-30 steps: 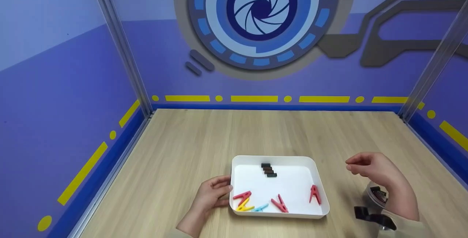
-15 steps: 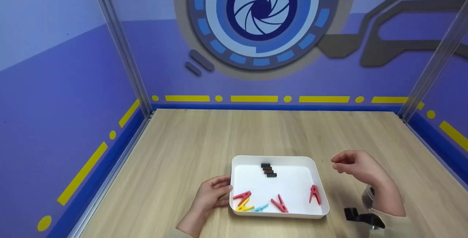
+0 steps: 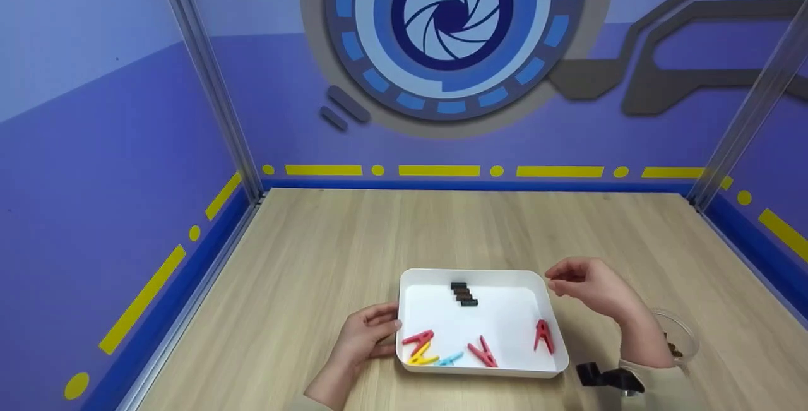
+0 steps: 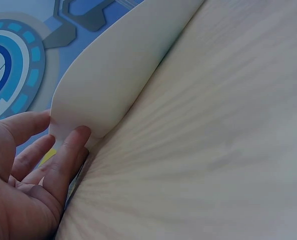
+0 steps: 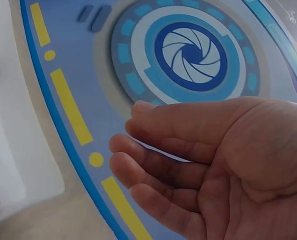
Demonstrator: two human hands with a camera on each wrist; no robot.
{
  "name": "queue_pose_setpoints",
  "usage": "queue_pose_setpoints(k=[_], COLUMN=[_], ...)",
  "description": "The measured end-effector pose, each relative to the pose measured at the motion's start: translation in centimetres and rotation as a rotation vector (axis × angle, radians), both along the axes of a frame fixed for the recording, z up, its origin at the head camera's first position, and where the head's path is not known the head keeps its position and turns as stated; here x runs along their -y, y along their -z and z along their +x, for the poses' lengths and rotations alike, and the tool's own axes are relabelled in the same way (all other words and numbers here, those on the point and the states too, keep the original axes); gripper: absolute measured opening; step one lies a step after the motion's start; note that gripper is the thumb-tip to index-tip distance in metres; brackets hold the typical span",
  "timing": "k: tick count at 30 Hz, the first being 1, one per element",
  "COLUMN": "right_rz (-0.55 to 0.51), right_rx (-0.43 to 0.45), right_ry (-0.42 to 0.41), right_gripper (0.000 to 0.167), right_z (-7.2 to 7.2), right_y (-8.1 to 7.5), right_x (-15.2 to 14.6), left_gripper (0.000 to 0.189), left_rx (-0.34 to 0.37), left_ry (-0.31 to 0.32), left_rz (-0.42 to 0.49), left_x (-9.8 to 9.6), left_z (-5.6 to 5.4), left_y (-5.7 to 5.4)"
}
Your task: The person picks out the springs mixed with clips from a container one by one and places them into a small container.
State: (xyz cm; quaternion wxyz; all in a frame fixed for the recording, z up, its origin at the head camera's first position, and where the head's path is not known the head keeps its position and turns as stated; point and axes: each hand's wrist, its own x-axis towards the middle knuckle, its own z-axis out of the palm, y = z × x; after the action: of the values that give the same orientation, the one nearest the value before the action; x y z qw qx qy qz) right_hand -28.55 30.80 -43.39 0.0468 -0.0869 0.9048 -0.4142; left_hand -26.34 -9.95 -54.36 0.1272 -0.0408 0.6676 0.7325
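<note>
The white tray (image 3: 505,313) sits on the table (image 3: 315,240): your left hand (image 3: 364,337) — fingers relaxed — touches its left wall; your right hand (image 3: 592,283), thumb and fingers apart, hangs beside its far-right corner. Probably light, stiff — take its rim.

Behind the wooden table (image 3: 328,240), a purple-blue wall (image 3: 278,101) — big shutter emblem (image 3: 451,16) on it — between metal posts (image 3: 207,76)

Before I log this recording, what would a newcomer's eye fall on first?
Probably the big blue aperture-blade emblem, high and central on the back wall. Next, the red, yellow and light-blue clothespins along the near and right sides of the white tray on the wood-grain table. The left hand touches the tray's left side; the right hand is near its far right corner.
</note>
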Motion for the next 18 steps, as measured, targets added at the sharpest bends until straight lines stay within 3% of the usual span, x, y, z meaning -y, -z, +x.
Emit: queue_pose_setpoints(k=[18], right_rz=[-0.152], right_rx=[-0.045], right_ry=[-0.011], right_gripper=[0.017], right_z=[-1.5], right_y=[2.9], right_x=[5.8], left_gripper=[0.051], left_rx=[0.005], left_ry=[-0.007], left_rz=[-0.032], left_x=[0.0], left_z=[0.0], left_y=[0.0])
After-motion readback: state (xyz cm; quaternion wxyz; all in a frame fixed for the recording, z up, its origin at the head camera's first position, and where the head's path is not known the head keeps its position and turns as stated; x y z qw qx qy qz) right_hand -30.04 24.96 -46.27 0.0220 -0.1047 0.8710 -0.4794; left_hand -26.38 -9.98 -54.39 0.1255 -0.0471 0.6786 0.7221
